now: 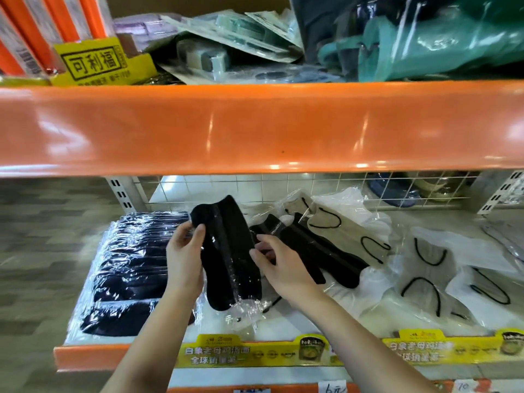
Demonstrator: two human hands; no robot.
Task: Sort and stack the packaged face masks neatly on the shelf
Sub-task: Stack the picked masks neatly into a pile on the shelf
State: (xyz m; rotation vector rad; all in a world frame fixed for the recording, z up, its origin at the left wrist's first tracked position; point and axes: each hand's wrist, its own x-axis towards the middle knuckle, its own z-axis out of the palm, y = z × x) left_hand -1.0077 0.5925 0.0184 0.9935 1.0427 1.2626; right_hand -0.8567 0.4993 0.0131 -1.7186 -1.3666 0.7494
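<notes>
You've got one black mask pack [226, 253] held up over the lower shelf [93, 357], between both hands. Your left hand [184, 259] grips its upper left edge, thumb on the front face, fingers curled behind. Your right hand [279, 268] pinches the right edge about mid-length, fingers bent round the wrap.

Risks from here:
- The wrap is slick and glossy, and loose film bunches at the bottom end. Either grip could slide on it, and the pack would drop onto the white packs [283, 324] below.
- The black stack [133, 268] at the left sits close to the shelf's left end and front lip. Land the pack off-centre and I judge it could shove the top ones askew or slide off.
- The loose pile [334, 236] just right of your right hand mixes black and beige packs. Your wrist could drag one along as you swing left.

Orientation: the pack's long axis runs near-to-far, tilted a little so the far end leans left. The rounded far end points toward the wire back panel [255, 184], the near end toward you. The centre fold runs along that axis. The stacked packs look to lie more crosswise, so it likely needs turning before it goes down.
</notes>
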